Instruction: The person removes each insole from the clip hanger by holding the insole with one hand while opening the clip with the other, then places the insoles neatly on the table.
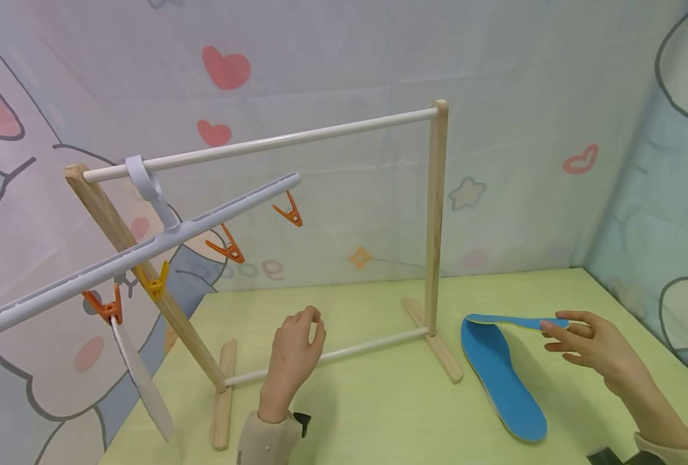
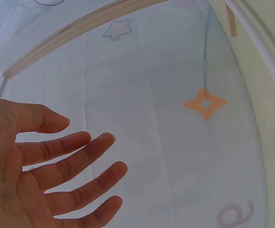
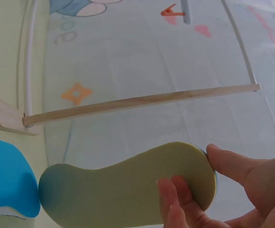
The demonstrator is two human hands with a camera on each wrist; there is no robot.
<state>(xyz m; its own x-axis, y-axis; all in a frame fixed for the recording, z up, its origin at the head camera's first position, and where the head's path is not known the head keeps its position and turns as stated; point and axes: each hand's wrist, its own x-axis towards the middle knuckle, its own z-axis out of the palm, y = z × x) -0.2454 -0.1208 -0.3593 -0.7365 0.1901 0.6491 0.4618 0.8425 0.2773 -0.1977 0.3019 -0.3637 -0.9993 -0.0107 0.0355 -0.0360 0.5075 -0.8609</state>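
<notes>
My right hand [image 1: 602, 349] pinches one end of a raised insole [image 1: 509, 320] between thumb and fingers. This insole is blue on top, and the right wrist view shows its yellowish underside [image 3: 123, 192]. Its far end meets, or hangs just over, the end of a second blue insole [image 1: 509, 394] lying on the table. In front of the rack's lower bar is my left hand [image 1: 293, 352], raised and holding nothing. Its fingers are loosely bent and spread in the left wrist view.
A wooden rack [image 1: 435, 219] with white bars stands on the green table [image 1: 379, 413]. From its top bar hangs a pale grey hanger [image 1: 170, 237] with several orange clips and one yellow clip [image 1: 155, 282]. The leftmost orange clip [image 1: 108, 307] grips a thin white piece [image 1: 141, 378].
</notes>
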